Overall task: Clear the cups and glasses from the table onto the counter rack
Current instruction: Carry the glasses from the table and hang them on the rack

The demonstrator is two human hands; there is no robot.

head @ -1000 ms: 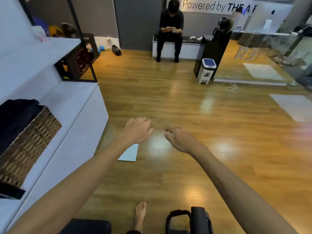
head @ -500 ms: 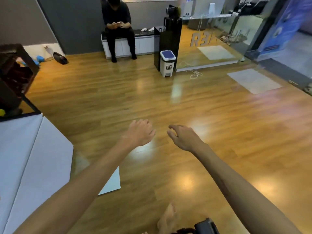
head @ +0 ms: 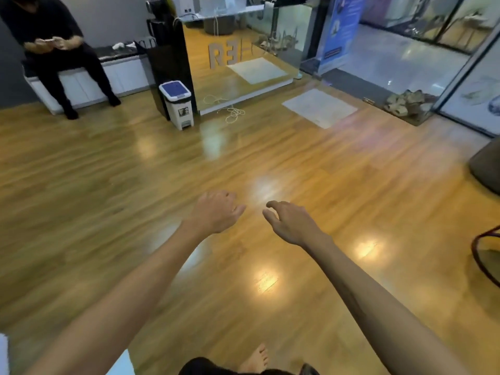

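Reaching forward over the wooden floor (head: pixel 297 163), the left hand (head: pixel 216 212) and right hand (head: pixel 290 221) are hanging loose and empty. No cup is showing; the hands are probably being kept free for one.

cups, glasses: not visible
table, counter rack: not visible
view: wood floor (head: pixel 108 212) only, 12 o'clock through 6

Both forearms extended forward over the wooden floor (head: pixel 113 169), the left hand (head: pixel 216 212) just beside the right hand (head: pixel 292 223), neither touching the other. A bare foot (head: pixel 255 358) stood below them. Far left, a seated person (head: pixel 54 50) occupied a bench (head: pixel 119 74); a pedal bin (head: pixel 177 102) stood to its right, a coiled cord (head: pixel 231 110) beyond.
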